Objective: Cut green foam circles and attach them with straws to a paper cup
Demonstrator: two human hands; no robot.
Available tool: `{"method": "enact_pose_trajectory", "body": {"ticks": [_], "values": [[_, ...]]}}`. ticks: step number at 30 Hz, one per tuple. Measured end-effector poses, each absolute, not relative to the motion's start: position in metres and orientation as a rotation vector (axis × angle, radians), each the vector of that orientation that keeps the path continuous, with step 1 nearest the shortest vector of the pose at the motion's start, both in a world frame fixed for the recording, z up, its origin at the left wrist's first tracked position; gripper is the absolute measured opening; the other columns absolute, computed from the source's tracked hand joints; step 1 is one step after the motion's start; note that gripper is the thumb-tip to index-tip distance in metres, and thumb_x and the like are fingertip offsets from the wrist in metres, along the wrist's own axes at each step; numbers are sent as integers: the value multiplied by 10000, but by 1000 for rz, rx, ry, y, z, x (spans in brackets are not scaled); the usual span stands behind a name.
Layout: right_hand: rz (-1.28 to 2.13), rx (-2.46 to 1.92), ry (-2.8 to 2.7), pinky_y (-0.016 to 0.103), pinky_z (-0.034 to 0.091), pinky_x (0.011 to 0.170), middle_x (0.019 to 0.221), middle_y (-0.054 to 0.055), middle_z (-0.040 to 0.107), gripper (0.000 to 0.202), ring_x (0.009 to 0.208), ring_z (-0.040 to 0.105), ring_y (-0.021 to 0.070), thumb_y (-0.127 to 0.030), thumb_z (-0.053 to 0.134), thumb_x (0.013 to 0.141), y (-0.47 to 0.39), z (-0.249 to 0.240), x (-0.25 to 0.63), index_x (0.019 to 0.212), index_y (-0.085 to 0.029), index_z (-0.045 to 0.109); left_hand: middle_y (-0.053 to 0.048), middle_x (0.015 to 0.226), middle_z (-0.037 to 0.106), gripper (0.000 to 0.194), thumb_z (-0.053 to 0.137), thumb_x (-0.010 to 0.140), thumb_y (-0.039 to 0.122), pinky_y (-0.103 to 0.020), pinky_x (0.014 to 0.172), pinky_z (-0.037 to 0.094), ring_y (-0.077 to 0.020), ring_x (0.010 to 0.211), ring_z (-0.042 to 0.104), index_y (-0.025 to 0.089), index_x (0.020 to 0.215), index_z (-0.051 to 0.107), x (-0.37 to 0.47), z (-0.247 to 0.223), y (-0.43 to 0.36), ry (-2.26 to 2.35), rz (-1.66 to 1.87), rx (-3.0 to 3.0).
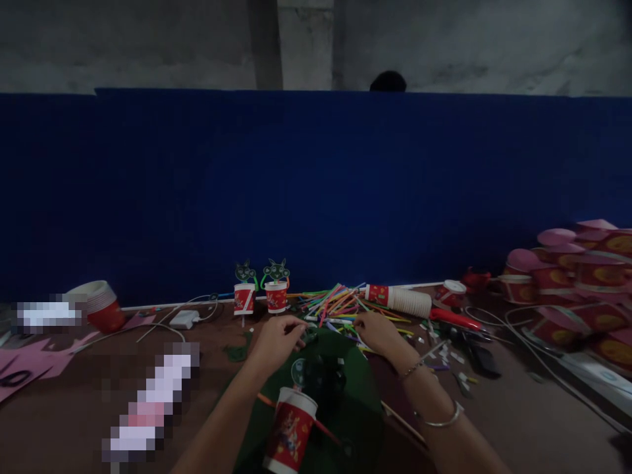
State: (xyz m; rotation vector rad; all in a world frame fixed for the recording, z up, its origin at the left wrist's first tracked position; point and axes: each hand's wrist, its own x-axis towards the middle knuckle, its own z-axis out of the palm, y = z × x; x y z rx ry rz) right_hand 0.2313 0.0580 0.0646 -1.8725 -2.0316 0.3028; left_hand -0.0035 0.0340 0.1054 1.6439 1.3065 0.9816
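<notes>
My left hand is closed, thumb and fingers drawn together beside a small dark green cutout; whether they grip it is unclear. Curled downward at the near edge of a pile of coloured straws, my right hand hides whatever its fingertips may hold. Between my forearms a red paper cup leans on a dark green round surface. The cup has an orange and a red straw at its sides and a small round cutout above its rim. A black object of unclear kind lies beside it.
Two cup figures with cutout heads stand at the back. Stacked cups lie behind the straws. To the right are red-handled scissors, paper scraps, cables and many red cups with pink tops. Pink paper lies left.
</notes>
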Motion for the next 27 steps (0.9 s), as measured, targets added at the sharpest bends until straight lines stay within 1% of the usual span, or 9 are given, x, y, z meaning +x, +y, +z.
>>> {"method": "enact_pose_trajectory", "body": {"ticks": [3, 8, 13, 18, 21, 24, 26, 27], "values": [[293, -1941, -2045, 282, 402, 712, 832, 117, 704, 232, 825, 635, 225, -118, 492, 739, 58, 66, 231, 790, -163, 714, -38, 593, 653, 181, 571, 677, 299, -277, 483, 446, -198, 523, 623, 177, 735, 691, -5, 107, 34, 1302, 981, 1646], [290, -2029, -2053, 286, 411, 701, 869, 105, 709, 257, 834, 642, 240, -116, 487, 726, 59, 70, 242, 790, -191, 724, -33, 623, 658, 236, 524, 711, 306, -270, 505, 448, -188, 541, 630, 167, 817, 682, -8, 107, 34, 1339, 917, 1737], [273, -2098, -2062, 283, 428, 700, 896, 116, 705, 277, 850, 644, 240, -147, 456, 760, 60, 73, 251, 837, -184, 719, -37, 656, 669, 299, 483, 746, 342, -254, 503, 421, -183, 578, 632, 163, 891, 674, -9, 108, 33, 1378, 837, 1839], [240, -2085, -2145, 291, 437, 711, 882, 118, 705, 260, 839, 647, 238, -166, 465, 757, 55, 72, 240, 817, -182, 718, -39, 657, 671, 294, 485, 752, 343, -252, 518, 413, -176, 570, 625, 171, 876, 687, -8, 107, 33, 1401, 839, 1903], [199, -2116, -2168, 326, 442, 703, 867, 153, 698, 206, 846, 644, 280, -137, 523, 704, 53, 68, 231, 790, -144, 711, -41, 668, 669, 286, 490, 751, 341, -250, 508, 409, -169, 555, 615, 166, 859, 689, -7, 105, 34, 1387, 863, 1905], [172, -2161, -2154, 357, 441, 684, 842, 199, 685, 177, 848, 638, 324, -84, 566, 640, 53, 63, 225, 758, -94, 696, -32, 618, 645, 286, 495, 751, 353, -251, 499, 413, -167, 540, 598, 159, 842, 685, -6, 101, 35, 1362, 869, 1880], [170, -2146, -2143, 352, 434, 683, 847, 195, 682, 149, 853, 633, 318, -96, 565, 651, 54, 62, 224, 740, -97, 684, -23, 580, 621, 275, 501, 749, 359, -250, 492, 417, -171, 549, 595, 159, 817, 676, -5, 99, 35, 1352, 879, 1861], [167, -2128, -2144, 338, 430, 681, 851, 178, 683, 136, 849, 632, 301, -128, 562, 674, 55, 63, 224, 743, -109, 677, -22, 587, 616, 262, 501, 747, 358, -247, 484, 419, -174, 560, 600, 161, 799, 665, -3, 98, 35, 1344, 895, 1837]]}}
